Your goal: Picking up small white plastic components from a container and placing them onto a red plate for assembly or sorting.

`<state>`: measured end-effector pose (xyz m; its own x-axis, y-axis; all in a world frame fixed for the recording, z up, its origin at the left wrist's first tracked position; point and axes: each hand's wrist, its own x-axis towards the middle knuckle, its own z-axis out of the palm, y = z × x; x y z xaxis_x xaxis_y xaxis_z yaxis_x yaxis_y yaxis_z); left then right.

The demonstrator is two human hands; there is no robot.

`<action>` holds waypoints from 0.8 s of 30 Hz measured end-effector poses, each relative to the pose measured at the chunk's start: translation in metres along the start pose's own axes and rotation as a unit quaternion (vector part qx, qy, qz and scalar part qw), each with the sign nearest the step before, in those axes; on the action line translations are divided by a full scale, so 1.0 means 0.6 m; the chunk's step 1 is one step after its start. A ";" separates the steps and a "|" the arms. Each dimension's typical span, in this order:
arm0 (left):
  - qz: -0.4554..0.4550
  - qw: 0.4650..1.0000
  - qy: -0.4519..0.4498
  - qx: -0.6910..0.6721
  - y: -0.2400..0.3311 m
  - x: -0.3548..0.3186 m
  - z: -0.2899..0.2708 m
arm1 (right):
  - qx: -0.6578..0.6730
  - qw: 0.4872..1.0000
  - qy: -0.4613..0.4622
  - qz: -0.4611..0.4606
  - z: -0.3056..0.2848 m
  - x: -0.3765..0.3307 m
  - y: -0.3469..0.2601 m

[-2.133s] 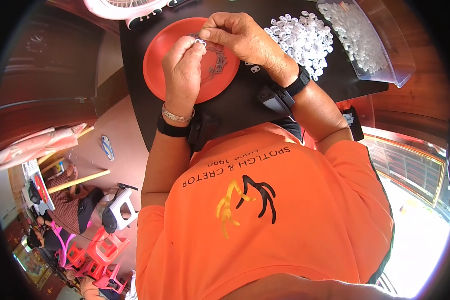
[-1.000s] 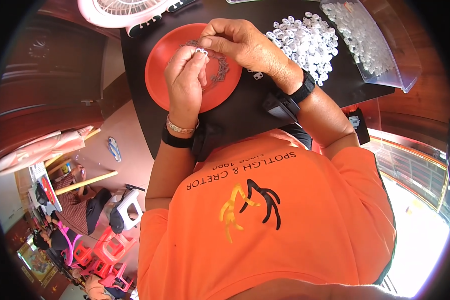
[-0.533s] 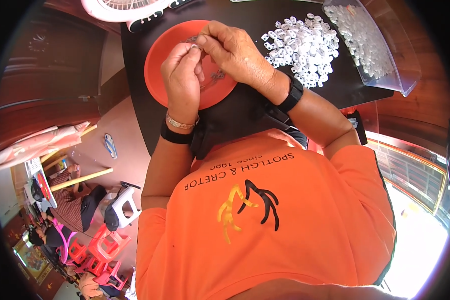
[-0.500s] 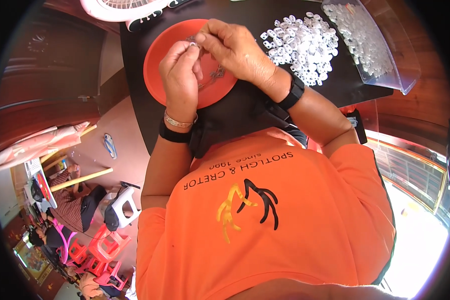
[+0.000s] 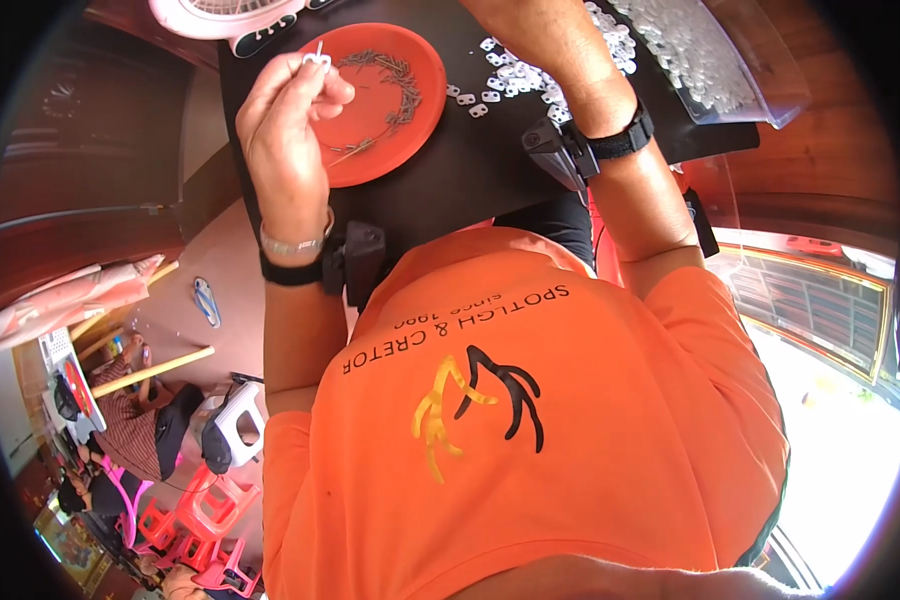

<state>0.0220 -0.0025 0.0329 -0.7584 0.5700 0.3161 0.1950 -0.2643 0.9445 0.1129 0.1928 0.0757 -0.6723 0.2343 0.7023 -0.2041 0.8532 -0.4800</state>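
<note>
One small white clip with a thin pin, pinched in left hand fingertips, upper left of frame, over orange plate of dark pins. Right hand cut off at top edge, beside loose white clips; grip impossible to tell.

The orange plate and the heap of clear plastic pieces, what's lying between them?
In the head view, a few loose clear pieces on the black tabletop, between the orange plate and the heap.

Bare black table between orange plate and white-clip pile; fan beyond plate
</note>
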 end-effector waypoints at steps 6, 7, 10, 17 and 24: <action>-0.104 0.992 -0.006 0.075 -0.028 -0.083 -0.047 | -0.077 0.951 -0.290 0.078 0.001 -0.082 0.063; -0.097 0.992 0.000 0.084 -0.033 -0.092 -0.049 | -0.078 0.951 -0.290 0.078 0.004 -0.090 0.061; -0.096 0.990 0.013 0.099 -0.033 -0.109 -0.043 | -0.125 0.928 -0.339 0.084 0.022 -0.105 0.061; -0.072 0.995 0.046 0.043 -0.041 -0.127 -0.037 | -0.197 0.944 -0.263 0.004 0.058 -0.142 0.063; -0.056 0.997 0.039 0.046 -0.040 -0.136 -0.034 | -0.272 0.924 -0.264 -0.045 0.021 -0.149 0.087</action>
<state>0.0664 -0.0585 -0.0176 -0.8233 0.5296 0.2042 0.1598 -0.1289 0.9787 0.1536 0.2103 -0.0188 -0.9526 0.0133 0.3039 0.0154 0.9999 0.0047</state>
